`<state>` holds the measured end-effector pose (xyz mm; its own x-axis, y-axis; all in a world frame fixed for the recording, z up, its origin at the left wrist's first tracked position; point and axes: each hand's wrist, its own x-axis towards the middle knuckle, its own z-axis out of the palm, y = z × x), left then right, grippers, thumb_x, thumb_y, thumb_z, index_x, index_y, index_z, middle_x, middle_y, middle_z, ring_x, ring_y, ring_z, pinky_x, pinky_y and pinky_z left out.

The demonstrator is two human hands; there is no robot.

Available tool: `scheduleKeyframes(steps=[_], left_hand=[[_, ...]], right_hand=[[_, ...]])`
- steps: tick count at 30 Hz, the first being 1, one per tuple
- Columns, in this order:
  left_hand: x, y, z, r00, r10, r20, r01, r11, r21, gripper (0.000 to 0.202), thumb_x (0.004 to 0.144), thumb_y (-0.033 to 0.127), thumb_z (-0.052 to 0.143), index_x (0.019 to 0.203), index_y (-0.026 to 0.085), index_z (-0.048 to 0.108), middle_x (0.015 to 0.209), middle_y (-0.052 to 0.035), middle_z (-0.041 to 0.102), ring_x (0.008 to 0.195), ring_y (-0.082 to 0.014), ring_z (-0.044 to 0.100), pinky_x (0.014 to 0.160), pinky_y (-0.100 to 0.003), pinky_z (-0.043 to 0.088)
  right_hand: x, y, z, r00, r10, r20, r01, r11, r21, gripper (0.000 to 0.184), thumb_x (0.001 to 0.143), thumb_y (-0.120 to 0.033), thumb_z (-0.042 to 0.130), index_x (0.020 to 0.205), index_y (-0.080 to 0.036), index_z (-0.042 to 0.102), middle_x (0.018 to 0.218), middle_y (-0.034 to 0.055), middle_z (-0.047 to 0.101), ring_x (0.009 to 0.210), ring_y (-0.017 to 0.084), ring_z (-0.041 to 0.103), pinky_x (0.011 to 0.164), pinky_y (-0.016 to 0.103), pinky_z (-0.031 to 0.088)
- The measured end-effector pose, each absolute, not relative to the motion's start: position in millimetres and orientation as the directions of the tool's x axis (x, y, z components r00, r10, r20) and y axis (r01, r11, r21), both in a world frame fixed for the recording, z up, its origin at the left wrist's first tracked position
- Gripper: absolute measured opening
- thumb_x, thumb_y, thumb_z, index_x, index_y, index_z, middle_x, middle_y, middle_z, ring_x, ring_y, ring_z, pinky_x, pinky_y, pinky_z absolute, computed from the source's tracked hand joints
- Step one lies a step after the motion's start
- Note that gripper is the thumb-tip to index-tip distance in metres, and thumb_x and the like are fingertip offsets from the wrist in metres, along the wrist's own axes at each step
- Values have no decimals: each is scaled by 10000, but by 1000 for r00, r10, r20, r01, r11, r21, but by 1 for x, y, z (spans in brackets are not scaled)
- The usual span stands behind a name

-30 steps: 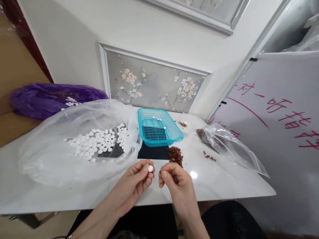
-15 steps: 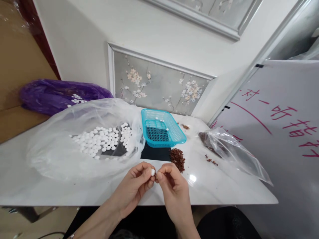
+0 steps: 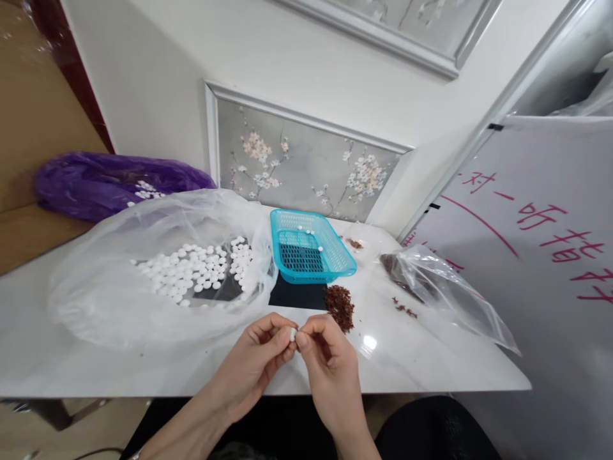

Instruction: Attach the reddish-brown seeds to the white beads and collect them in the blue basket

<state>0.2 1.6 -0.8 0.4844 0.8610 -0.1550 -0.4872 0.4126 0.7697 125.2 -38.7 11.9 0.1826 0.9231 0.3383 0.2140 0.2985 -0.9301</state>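
Note:
My left hand (image 3: 263, 361) pinches a small white ball (image 3: 293, 334) between thumb and forefinger. Closed as well, my right hand (image 3: 330, 361) presses its thumb and forefinger tips against the ball's right side; whatever lies between those fingertips is hidden. Both hands are held together over the table's front part. Just beyond my right hand lies a pile of small brown, stem-like pieces (image 3: 340, 306). A turquoise plastic basket (image 3: 313, 279) stands behind the hands, with several white balls (image 3: 320, 249) inside.
A clear plastic bag (image 3: 96, 300) with many white balls (image 3: 182, 271) covers the left of the white table (image 3: 431, 370). Behind it sits a purple bag (image 3: 81, 182). A black mat (image 3: 297, 295) lies beneath the basket. At right is a clear bag of brown pieces (image 3: 407, 275).
My right fingertips have moved left, up against the white ball. A brown bit that showed between the hands is now hidden. The view has shifted slightly.

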Motion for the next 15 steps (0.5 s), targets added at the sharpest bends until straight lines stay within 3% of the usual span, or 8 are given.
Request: scheduleKeyframes(steps=[6, 11, 15], left_hand=[[1, 1, -1, 465, 870, -166, -459, 397, 795, 94, 732, 234, 723, 742, 157, 670, 700, 10, 595, 665, -72, 503, 682, -178, 439], [1, 0, 2, 466, 871, -153, -443, 379, 813, 114, 728, 241, 726, 716, 143, 669, 677, 13, 583, 638, -65, 487, 647, -166, 426], [0, 0, 4, 492, 858, -150, -473, 408, 781, 119, 764, 237, 694, 841, 164, 640, 726, 11, 599, 663, -70, 524, 706, -201, 452]], right_hand=[[125, -38, 12, 185, 955, 231, 189, 196, -962, 127, 868, -219, 533, 748, -195, 500, 690, -28, 498, 638, 119, 486, 586, 234, 408], [127, -35, 14, 176, 967, 186, 73, 175, -982, 124, 842, -232, 571, 796, -206, 458, 711, -47, 450, 631, 105, 489, 588, 227, 433], [134, -35, 20, -5, 988, 157, -56, 157, -986, 70, 885, -263, 524, 897, -195, 530, 743, -21, 533, 665, 117, 550, 648, 251, 471]])
